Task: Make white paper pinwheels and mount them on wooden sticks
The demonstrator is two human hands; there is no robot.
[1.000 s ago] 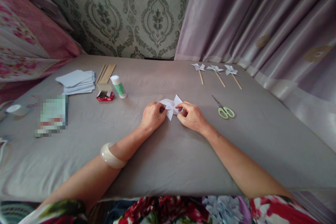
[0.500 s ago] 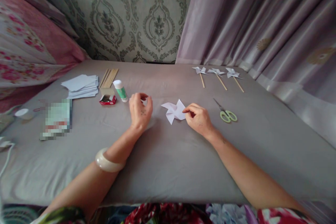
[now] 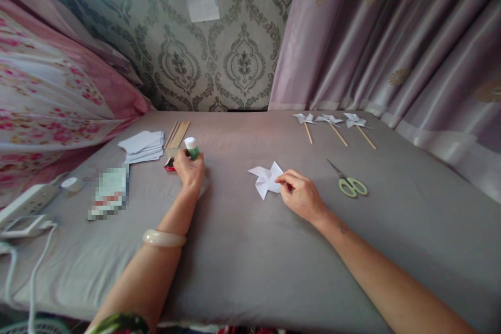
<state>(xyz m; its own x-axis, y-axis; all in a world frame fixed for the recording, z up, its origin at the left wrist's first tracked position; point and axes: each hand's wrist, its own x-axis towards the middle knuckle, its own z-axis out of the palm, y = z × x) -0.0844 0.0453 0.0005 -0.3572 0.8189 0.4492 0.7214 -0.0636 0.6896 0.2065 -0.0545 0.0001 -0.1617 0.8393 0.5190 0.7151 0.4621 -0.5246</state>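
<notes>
My left hand (image 3: pixel 189 168) is at the glue stick (image 3: pixel 193 152), thumb and fingers around its lower part. The glue stick is upright with a white cap and a green label; the hand hides its base. Just beside that hand is a small red box (image 3: pixel 169 165), partly covered by my fingers. My right hand (image 3: pixel 300 193) pinches the right edge of a white paper pinwheel (image 3: pixel 266 180), which lies on the grey cloth with its blades folded. To the right of my right hand lie green-handled scissors (image 3: pixel 352 187), blades pointing away.
Three finished pinwheels on sticks (image 3: pixel 331 120) lie at the back right. Behind my left hand are wooden sticks (image 3: pixel 177 134) and stacked white paper (image 3: pixel 143 146). A blurred packet (image 3: pixel 109 192), a white cap (image 3: pixel 72 184) and a power strip (image 3: pixel 29 203) with cables are at left.
My left hand has moved left, away from the pinwheel, to the glue stick. My right hand stays on the pinwheel's edge. The camera view has shifted, showing more of the left side.
</notes>
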